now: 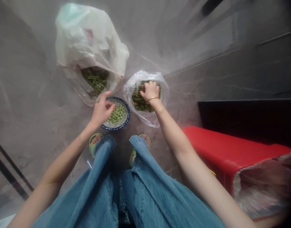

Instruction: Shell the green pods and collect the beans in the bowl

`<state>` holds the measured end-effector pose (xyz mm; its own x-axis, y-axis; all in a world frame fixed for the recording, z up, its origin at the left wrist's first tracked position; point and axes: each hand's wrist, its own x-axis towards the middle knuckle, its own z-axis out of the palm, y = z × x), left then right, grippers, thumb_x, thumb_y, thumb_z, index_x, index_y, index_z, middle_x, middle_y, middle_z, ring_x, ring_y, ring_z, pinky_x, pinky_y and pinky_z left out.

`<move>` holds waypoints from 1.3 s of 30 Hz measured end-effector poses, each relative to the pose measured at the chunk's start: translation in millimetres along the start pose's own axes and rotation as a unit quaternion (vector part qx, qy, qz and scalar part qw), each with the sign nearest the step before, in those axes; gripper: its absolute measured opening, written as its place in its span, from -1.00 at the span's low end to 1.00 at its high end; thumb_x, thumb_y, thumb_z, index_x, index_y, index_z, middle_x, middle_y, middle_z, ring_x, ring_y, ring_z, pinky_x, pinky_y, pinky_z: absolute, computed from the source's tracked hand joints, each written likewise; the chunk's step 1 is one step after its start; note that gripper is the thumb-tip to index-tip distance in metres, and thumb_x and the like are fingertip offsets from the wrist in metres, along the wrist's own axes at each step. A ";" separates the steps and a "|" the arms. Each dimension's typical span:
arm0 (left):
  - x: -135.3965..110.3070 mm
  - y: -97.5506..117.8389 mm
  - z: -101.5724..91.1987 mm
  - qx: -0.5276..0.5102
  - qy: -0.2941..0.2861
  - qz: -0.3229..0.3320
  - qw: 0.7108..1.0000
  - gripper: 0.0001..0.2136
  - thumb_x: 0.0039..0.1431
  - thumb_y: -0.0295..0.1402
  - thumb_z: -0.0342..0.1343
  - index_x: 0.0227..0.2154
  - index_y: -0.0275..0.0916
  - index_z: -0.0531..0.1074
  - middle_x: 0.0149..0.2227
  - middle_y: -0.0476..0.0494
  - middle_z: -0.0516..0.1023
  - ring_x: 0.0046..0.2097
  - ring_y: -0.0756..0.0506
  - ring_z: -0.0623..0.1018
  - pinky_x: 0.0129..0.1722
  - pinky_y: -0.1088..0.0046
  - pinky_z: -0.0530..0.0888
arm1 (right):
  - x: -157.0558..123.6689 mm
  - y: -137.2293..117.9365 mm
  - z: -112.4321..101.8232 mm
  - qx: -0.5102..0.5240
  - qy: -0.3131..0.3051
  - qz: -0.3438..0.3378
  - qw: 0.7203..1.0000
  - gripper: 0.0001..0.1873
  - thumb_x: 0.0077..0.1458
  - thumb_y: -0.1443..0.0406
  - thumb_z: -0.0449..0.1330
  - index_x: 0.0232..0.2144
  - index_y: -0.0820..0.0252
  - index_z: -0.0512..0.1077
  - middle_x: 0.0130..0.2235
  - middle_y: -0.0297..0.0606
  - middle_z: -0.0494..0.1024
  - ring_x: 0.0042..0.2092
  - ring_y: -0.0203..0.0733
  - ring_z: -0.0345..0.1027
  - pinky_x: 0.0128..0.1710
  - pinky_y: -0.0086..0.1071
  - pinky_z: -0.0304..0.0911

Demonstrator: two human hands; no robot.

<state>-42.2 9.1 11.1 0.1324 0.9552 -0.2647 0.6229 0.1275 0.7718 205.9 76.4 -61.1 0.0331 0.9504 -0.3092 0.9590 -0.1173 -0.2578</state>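
Note:
My left hand (pixel 102 109) is above the left rim of a blue-edged bowl (pixel 129 114), thumb and fingers apart and nothing visible between them. Shelled green beans (pixel 117 114) lie in the bowl. My right hand (pixel 151 91), a bracelet on its wrist, reaches into a clear plastic bag (pixel 151 121) spread open to the bowl's right. Its fingers curl down over green pods (pixel 138 98) in that bag; the fingertips and whatever they hold are hidden. Behind the bowl stands a larger white plastic bag (pixel 85 41), its mouth showing more green pods (pixel 96 79).
The bowl and bags are on a grey tiled floor (pixel 41 104), in front of my feet in green slippers. At right lies a red bin (pixel 214 145) with a plastic liner, beside a black panel (pixel 249 120). My jeans-clad knees (pixel 145 177) are between my arms.

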 end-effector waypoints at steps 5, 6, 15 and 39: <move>-5.2 2.4 6.3 0.003 -0.027 -0.004 1.000 -0.62 0.13 -0.41 0.06 0.04 -0.24 0.29 -0.36 -0.03 0.62 -0.36 -0.02 0.56 -0.25 0.47 0.43 | -12.8 10.2 -3.5 0.062 0.036 0.011 0.997 -0.78 0.12 0.33 0.07 -0.19 0.24 0.41 -0.19 -0.05 0.50 -0.05 0.07 0.29 0.03 0.08 0.11; -5.8 2.8 7.6 0.002 -0.030 -0.004 1.000 -0.63 0.14 -0.42 0.05 0.04 -0.24 0.30 -0.36 -0.03 0.62 -0.36 -0.03 0.56 -0.25 0.47 0.43 | -15.7 12.5 -4.1 0.077 0.048 0.015 0.996 -0.77 0.13 0.33 0.04 -0.18 0.22 0.42 -0.20 -0.06 0.51 -0.06 0.05 0.31 0.03 0.06 0.12; -11.2 2.3 14.2 -0.009 -0.087 0.024 0.996 -0.65 0.17 -0.42 -0.03 0.04 -0.25 0.29 -0.32 -0.06 0.63 -0.40 0.00 0.53 -0.35 0.52 0.36 | -27.6 35.7 5.9 0.168 0.091 0.059 0.980 -0.71 0.06 0.29 0.13 -0.17 0.29 0.46 -0.15 0.00 0.48 -0.04 0.02 0.32 0.09 -0.04 0.16; -18.2 -17.2 20.3 0.151 -0.076 0.322 0.931 -0.63 0.33 -0.35 -0.17 0.16 -0.20 0.24 -0.43 -0.05 0.34 -0.40 -0.01 0.39 -0.36 0.51 0.37 | -98.1 -64.8 -19.5 0.618 -0.474 0.096 0.619 -0.55 0.04 0.04 0.16 -0.66 0.18 0.14 -0.71 -0.48 0.13 -0.65 -0.47 -0.09 -0.66 -0.51 -0.18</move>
<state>-39.7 -15.9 -9.1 0.6479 0.7550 0.1004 0.5617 -0.5627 0.6065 146.0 -3.6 3.8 -0.6298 0.3567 -0.6900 -0.0049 -0.8901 -0.4557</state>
